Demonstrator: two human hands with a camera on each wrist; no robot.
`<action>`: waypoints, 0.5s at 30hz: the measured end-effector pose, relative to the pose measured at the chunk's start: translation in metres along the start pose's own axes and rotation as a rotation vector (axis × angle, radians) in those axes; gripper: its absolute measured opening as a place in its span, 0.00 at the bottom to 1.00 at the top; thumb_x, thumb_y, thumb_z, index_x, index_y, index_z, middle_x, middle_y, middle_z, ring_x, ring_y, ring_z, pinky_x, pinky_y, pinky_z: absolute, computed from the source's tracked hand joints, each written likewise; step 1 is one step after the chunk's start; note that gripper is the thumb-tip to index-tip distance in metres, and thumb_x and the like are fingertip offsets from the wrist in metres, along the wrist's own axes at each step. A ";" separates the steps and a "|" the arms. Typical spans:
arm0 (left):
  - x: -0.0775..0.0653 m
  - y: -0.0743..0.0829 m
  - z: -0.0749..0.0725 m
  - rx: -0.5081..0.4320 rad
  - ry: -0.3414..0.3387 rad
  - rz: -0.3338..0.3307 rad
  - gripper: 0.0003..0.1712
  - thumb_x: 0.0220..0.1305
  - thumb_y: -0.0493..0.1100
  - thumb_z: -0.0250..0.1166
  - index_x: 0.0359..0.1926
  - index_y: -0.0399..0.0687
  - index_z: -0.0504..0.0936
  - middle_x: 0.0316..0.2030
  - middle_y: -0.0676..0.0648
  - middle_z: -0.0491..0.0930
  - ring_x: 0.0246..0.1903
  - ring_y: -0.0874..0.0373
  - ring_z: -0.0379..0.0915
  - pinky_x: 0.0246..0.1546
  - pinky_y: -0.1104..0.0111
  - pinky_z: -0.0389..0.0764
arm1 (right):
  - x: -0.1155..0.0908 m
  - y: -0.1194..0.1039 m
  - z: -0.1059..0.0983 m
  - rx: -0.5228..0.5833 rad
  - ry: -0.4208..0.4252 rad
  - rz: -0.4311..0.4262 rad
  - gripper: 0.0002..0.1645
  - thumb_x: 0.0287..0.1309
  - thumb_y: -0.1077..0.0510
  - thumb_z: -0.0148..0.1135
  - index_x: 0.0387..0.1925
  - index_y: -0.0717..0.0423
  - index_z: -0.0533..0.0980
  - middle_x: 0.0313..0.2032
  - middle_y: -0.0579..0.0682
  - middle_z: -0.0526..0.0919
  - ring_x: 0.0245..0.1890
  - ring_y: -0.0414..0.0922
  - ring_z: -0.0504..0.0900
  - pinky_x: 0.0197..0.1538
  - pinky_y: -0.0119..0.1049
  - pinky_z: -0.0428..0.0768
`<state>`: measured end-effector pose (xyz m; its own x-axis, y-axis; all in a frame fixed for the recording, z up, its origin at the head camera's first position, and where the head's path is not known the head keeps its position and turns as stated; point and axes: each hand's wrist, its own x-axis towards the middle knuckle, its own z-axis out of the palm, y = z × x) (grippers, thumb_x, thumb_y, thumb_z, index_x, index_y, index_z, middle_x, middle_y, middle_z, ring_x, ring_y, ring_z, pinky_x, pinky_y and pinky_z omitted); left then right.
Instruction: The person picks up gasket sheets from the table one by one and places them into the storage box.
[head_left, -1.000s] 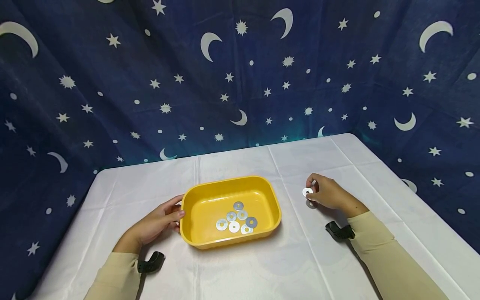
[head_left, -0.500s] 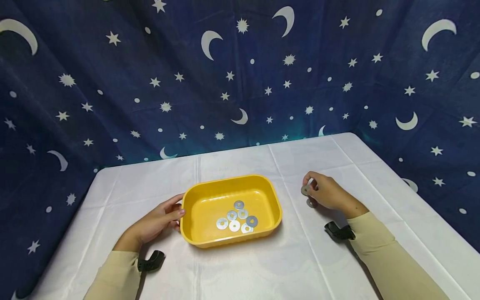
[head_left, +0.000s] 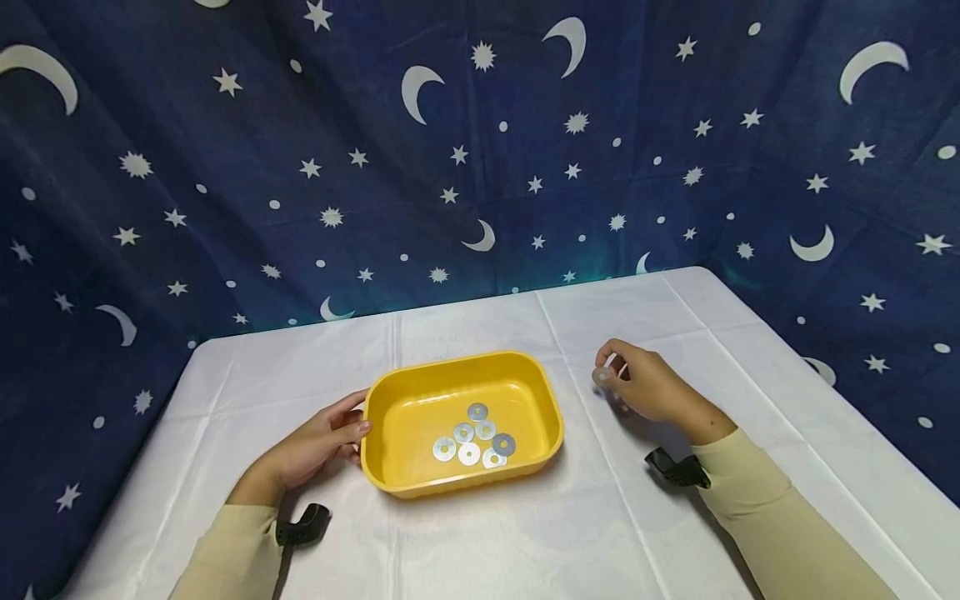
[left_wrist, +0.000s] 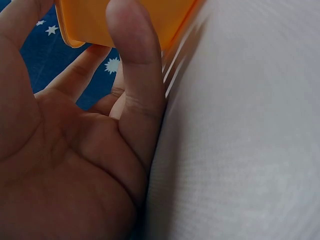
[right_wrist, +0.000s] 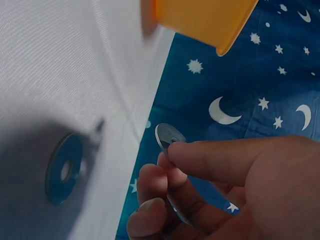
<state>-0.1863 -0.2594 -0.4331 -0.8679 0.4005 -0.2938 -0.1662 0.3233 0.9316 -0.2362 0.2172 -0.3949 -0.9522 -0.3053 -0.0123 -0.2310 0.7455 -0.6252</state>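
My right hand (head_left: 647, 388) is over the table to the right of the yellow tray (head_left: 405, 421), pinching a flat metal washer (head_left: 600, 376) between thumb and fingertips. In the right wrist view the pinched washer (right_wrist: 167, 134) is tilted, with a thin bright edge showing among the curled lower fingers. Another washer (right_wrist: 56, 187) lies on the white cloth below; the hand hides it from the head view. At the tray's left end, my left hand (head_left: 313, 448) has its thumb at the rim and its relaxed fingers against the outer wall. Several washers (head_left: 512, 444) lie in the tray's near right part.
A white cloth (head_left: 465, 550) covers the table. Behind it and at its sides hangs a dark blue curtain (head_left: 360, 108) with moons and stars. Each wrist wears a black device, one left (head_left: 303, 525) and one right (head_left: 678, 468).
My right hand has moved a little left and farther back with the pinched washer. The washer seen under it on the cloth is now hidden in the head view. Left hand and tray stay put.
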 end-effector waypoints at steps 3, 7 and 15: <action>0.000 0.000 0.000 0.006 0.003 -0.002 0.38 0.75 0.48 0.57 0.78 0.49 0.52 0.57 0.37 0.73 0.38 0.54 0.78 0.40 0.67 0.85 | -0.002 -0.005 0.000 0.006 0.007 -0.010 0.07 0.68 0.64 0.57 0.46 0.56 0.72 0.35 0.55 0.78 0.23 0.44 0.75 0.27 0.36 0.79; 0.000 0.000 0.000 0.008 0.015 -0.006 0.38 0.74 0.49 0.58 0.78 0.50 0.53 0.56 0.37 0.73 0.37 0.53 0.78 0.40 0.68 0.84 | -0.003 -0.009 0.000 -0.004 0.029 -0.038 0.07 0.67 0.63 0.59 0.45 0.56 0.72 0.34 0.54 0.78 0.26 0.45 0.75 0.28 0.35 0.78; -0.001 -0.001 0.000 -0.002 0.002 -0.004 0.38 0.74 0.48 0.57 0.78 0.49 0.52 0.56 0.37 0.73 0.38 0.54 0.79 0.40 0.67 0.85 | -0.006 -0.017 0.002 -0.031 0.059 -0.075 0.07 0.66 0.63 0.60 0.44 0.54 0.73 0.34 0.52 0.79 0.32 0.46 0.76 0.29 0.33 0.77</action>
<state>-0.1853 -0.2597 -0.4336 -0.8681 0.3974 -0.2974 -0.1707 0.3237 0.9306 -0.2265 0.2052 -0.3856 -0.9419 -0.3262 0.0806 -0.3074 0.7398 -0.5985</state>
